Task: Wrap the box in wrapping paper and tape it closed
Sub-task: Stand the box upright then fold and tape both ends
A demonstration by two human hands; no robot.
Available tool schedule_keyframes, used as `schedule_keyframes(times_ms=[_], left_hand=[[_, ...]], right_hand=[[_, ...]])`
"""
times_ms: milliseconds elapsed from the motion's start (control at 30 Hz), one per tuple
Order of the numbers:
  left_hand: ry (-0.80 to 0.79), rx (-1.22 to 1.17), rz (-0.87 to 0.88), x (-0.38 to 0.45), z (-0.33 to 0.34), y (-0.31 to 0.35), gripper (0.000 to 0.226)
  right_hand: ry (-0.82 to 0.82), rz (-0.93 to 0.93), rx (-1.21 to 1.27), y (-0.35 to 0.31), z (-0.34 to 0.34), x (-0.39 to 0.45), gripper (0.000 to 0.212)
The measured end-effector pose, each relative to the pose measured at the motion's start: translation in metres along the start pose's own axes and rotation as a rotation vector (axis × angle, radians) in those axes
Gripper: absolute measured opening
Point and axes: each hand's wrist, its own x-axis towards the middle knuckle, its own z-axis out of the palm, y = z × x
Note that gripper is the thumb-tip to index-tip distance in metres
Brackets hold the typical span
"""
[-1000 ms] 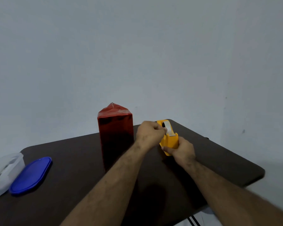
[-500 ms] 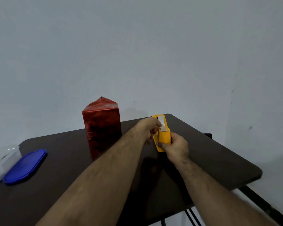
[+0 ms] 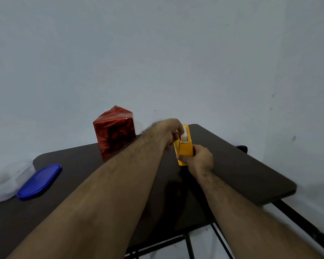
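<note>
Over the middle of the dark bench (image 3: 241, 171), both bare arms reach forward and meet at the yellow tape dispenser (image 3: 183, 149). The right hand (image 3: 199, 161) wraps around the lower body of the dispenser, thumb across its near face, fingers curled behind it, holding it up off the bench surface and tilted a little away from the camera. The left hand (image 3: 171, 130) comes in from the left and sits at the top of the dispenser, fingers bent and bunched right at the white tape roll (image 3: 185, 136); it looks like a pinch on the tape there, though the fingertips themselves are partly hidden behind the yellow housing, so the exact hold is hard to read.

Behind the left forearm, the box (image 3: 114, 133) stands upright on the far part of the bench, well clear of both hands. It is covered in shiny red wrapping paper, and the paper at the top is gathered into a small peak with a pale, glossy patch on the upper face that may be tape.

Off at the left edge of the bench lies a blue oval lid (image 3: 39, 181), flat on the surface, and just beside it, touching or nearly so, a clear plastic container (image 3: 6, 182). Black metal legs (image 3: 189, 245) show under the near right corner of the bench. A plain pale wall (image 3: 157, 53) fills the background.
</note>
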Motion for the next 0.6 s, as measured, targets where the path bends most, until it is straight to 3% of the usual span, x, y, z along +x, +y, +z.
schedule_keyframes(times_ms=[133, 600], left_hand=[[0.018, 0.005, 0.003, -0.007, 0.0, -0.01, 0.021], [0.101, -0.181, 0.076, -0.008, 0.024, -0.051, 0.01]], right_hand=[[-0.005, 0.006, -0.008, -0.002, -0.003, -0.001, 0.064], [-0.117, 0.045, 0.16, 0.01, -0.012, 0.007, 0.046]])
